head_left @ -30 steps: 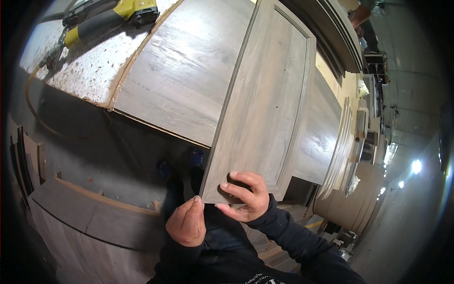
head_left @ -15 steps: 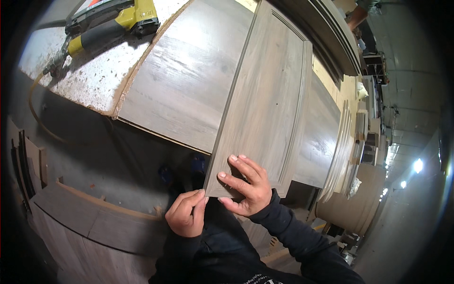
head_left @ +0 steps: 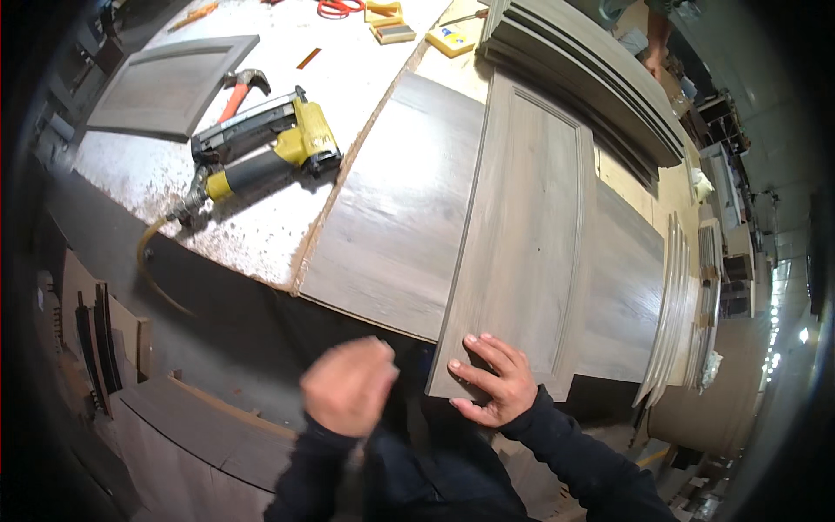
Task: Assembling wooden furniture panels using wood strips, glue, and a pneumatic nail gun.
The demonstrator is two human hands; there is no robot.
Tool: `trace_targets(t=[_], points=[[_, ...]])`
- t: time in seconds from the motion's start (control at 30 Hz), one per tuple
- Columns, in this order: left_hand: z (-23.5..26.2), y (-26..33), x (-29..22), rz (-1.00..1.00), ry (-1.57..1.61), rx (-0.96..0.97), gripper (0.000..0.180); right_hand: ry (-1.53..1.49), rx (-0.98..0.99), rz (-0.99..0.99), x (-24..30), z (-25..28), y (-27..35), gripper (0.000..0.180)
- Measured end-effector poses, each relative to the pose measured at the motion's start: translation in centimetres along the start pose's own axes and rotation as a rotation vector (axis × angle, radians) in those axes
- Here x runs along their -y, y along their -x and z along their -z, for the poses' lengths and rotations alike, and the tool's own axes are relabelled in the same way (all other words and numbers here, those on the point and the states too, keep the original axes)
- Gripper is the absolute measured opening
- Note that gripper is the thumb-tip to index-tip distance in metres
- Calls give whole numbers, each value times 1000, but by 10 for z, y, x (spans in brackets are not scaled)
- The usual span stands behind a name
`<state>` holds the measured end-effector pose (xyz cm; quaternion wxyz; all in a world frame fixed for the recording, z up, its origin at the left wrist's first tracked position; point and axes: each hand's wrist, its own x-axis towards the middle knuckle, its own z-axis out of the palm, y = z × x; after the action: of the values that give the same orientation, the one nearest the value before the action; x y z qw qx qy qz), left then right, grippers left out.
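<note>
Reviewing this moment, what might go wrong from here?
The framed panel juts past the near edge of the woodgrain sheet, with only the right hand on it; the left hand is off, so it might slip or tip.
Its far end lies close to the stack of panels, so a swing could scuff it.
The nail gun trails a hose; a snag might drag it.

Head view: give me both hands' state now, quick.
Left hand: closed, apart from the cabinet door; too blurred to tell if it holds anything.
Right hand: holding the cabinet door's near end, fingers on its face.
</note>
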<state>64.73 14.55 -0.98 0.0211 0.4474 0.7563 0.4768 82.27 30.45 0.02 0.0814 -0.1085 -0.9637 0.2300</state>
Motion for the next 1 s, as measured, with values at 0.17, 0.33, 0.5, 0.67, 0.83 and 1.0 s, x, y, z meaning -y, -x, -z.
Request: trace_targets(t=[0.17,0.33,0.5,0.67,0.83,1.0], points=[[35,-133,74,-101,-572,-108,51,15,17,-7,-1,0,2,45],[22,-192,112,277,-1043,73,58,-62,-13,9,5,-4,-5,44],[34,-147,94,143,-824,296,49,-69,5,-7,-2,-4,-2,47],[69,-86,14,137,-374,367,34,-23,38,-30,-5,-1,-1,48],[91,-16,25,251,156,420,43,-10,9,-22,1,-2,-2,48],[81,5,30,698,550,621,43,-3,21,-3,2,-8,-2,48]])
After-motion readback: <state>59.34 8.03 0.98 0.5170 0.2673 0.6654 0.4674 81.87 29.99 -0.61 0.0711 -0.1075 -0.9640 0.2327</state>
